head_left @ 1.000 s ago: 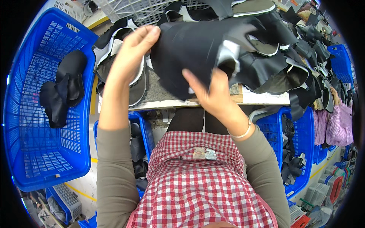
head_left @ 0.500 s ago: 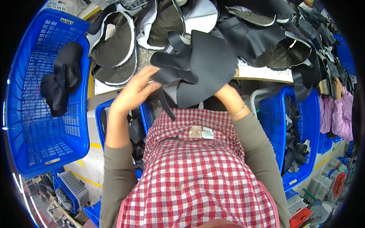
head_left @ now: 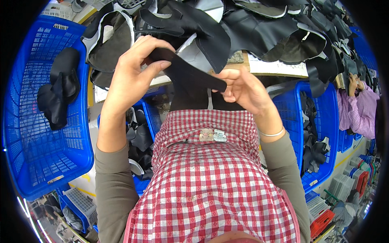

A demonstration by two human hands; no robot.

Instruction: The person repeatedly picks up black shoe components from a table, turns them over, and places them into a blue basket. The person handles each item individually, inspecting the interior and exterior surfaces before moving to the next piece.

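A dark curved shoe piece point(head_left: 189, 73) is stretched between my hands at the table's front edge. My left hand point(head_left: 135, 71) pinches its left end between thumb and fingers. At the lower right end, the fingertips of my right hand point(head_left: 246, 88) grip its narrow tip. Just behind lies a black shoe upper point(head_left: 216, 42) with pale lining showing; whether it is joined to the piece I hold, I cannot tell. More black uppers with white-edged linings point(head_left: 112, 44) lie to the left, close to my left hand.
A big blue basket point(head_left: 81, 133) holding black pieces point(head_left: 60, 89) stands at left. Blue baskets with black pieces sit below the table, left point(head_left: 150, 117) and right point(head_left: 332, 125). Black uppers point(head_left: 259, 34) heap along the table. A person in a checked sleeve point(head_left: 362, 107) works at far right.
The large black upper has gone from my hands to the table behind them. My hands have spread apart and now hold a narrow dark piece between them.
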